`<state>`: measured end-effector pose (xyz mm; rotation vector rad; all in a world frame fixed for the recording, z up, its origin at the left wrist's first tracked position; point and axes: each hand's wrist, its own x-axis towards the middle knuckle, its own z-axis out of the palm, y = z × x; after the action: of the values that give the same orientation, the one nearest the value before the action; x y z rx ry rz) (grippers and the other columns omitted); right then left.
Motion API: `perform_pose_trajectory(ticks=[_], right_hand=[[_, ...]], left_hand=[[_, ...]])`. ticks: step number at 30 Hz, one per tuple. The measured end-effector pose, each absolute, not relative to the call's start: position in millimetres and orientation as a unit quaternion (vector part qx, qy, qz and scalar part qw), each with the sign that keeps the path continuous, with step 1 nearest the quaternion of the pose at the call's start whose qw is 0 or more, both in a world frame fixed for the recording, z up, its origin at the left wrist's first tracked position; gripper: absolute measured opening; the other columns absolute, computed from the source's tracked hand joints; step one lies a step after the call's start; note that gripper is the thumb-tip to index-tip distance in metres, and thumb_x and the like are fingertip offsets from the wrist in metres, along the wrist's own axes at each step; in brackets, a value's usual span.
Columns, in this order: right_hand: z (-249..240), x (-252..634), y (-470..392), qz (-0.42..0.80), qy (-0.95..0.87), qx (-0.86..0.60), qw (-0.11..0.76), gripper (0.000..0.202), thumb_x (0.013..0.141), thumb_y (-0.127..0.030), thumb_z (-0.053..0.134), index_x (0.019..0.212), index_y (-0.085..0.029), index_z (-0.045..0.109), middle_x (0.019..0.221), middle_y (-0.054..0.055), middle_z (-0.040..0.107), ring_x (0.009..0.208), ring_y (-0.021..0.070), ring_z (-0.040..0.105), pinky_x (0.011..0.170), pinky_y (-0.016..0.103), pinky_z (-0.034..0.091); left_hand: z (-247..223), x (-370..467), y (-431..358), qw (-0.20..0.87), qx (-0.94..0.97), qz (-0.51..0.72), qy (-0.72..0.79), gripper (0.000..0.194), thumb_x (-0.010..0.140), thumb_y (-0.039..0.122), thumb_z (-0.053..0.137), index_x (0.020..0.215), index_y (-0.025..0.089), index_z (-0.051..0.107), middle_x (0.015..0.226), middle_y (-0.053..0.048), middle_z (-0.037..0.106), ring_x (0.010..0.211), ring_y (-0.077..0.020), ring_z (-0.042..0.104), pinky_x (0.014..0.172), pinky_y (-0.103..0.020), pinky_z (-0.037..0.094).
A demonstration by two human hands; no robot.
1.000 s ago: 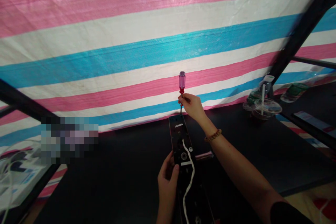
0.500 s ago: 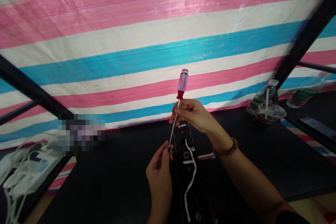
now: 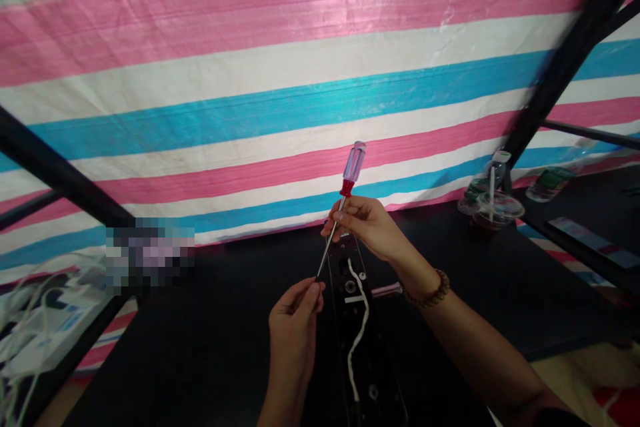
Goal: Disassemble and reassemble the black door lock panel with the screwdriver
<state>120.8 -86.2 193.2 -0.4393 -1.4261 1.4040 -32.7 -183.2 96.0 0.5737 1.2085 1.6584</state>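
Note:
A screwdriver [image 3: 353, 167] with a clear purplish handle and a red collar is held aslant, handle up. My right hand [image 3: 367, 223] pinches its metal shaft just below the collar. The dark tip slants down to the fingertips of my left hand [image 3: 297, 313], which are pressed together in a pinch. Whatever sits between those fingers is hidden or too small to name. Beneath and behind both hands lies a long black device panel [image 3: 367, 353], with a white cable [image 3: 364, 320] running along it and round metal fittings on its face.
A second clear-handled tool [image 3: 387, 289] lies right of the panel on the black table [image 3: 210, 347]. Plastic cup [image 3: 495, 210] and bottle [image 3: 500, 167] stand at the back right. A phone-like slab [image 3: 593, 240] lies farther right. White cables and a power strip [image 3: 55, 330] are at left.
The view has shifted slightly, moving the background to the left. My left hand has moved slightly down and left, and the screwdriver tip now meets its fingertips. My right hand keeps its grip on the shaft.

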Motion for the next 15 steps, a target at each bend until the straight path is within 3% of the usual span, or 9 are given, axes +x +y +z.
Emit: perform_pose_trajectory(ticks=[3, 6, 8, 11, 15], right_hand=[[182.6, 147.5, -90.0, 0.526, -0.588, -0.247, 0.563, 0.026, 0.082, -0.044, 0.072, 0.080, -0.020, 0.065, 0.074, 0.003, 0.072, 0.063, 0.0156, 0.069, 0.057, 0.027, 0.055], [161.7, 193.4, -86.0, 0.400, -0.583, -0.391, 0.588, 0.027, 0.084, -0.045, 0.068, 0.076, -0.020, 0.063, 0.065, 0.001, 0.068, 0.048, 0.0139, 0.061, 0.045, 0.024, 0.045], [139.5, 224.5, -81.4, 0.315, -0.609, -0.505, 0.524, 0.028, 0.086, -0.043, 0.063, 0.070, -0.020, 0.062, 0.056, 0.000, 0.062, 0.044, 0.0149, 0.058, 0.042, 0.025, 0.039], [98.3, 256.9, -76.7, 0.196, -0.661, -0.630, 0.357, 0.025, 0.087, -0.032, 0.058, 0.068, -0.018, 0.066, 0.057, 0.003, 0.064, 0.048, 0.0170, 0.060, 0.050, 0.027, 0.040], [52.3, 270.6, -78.7, 0.114, -0.678, -0.700, 0.191, 0.025, 0.091, -0.025, 0.054, 0.073, -0.016, 0.069, 0.074, 0.011, 0.072, 0.068, 0.0204, 0.067, 0.061, 0.028, 0.039]], left_hand=[[83.5, -54.5, -178.4, 0.402, 0.355, 0.635, 0.556, 0.033, 0.064, 0.041, 0.082, 0.083, 0.015, 0.076, 0.074, -0.007, 0.072, 0.064, -0.0165, 0.063, 0.063, -0.029, 0.052], [68.7, -96.4, -168.5, 0.233, 0.501, 0.529, 0.644, 0.027, 0.072, 0.044, 0.072, 0.083, 0.020, 0.077, 0.086, -0.007, 0.074, 0.081, -0.0240, 0.067, 0.080, -0.037, 0.052], [57.7, -125.9, -158.9, 0.152, 0.566, 0.450, 0.674, 0.026, 0.074, 0.045, 0.066, 0.081, 0.022, 0.077, 0.090, -0.007, 0.073, 0.086, -0.0276, 0.066, 0.085, -0.041, 0.050], [41.0, -154.6, -144.0, 0.082, 0.598, 0.356, 0.714, 0.030, 0.077, 0.045, 0.060, 0.083, 0.022, 0.078, 0.094, -0.011, 0.071, 0.091, -0.0318, 0.063, 0.090, -0.047, 0.046], [23.6, -159.7, -134.6, 0.048, 0.630, 0.311, 0.710, 0.034, 0.081, 0.042, 0.054, 0.088, 0.019, 0.078, 0.099, -0.013, 0.066, 0.095, -0.0315, 0.061, 0.094, -0.046, 0.045]])
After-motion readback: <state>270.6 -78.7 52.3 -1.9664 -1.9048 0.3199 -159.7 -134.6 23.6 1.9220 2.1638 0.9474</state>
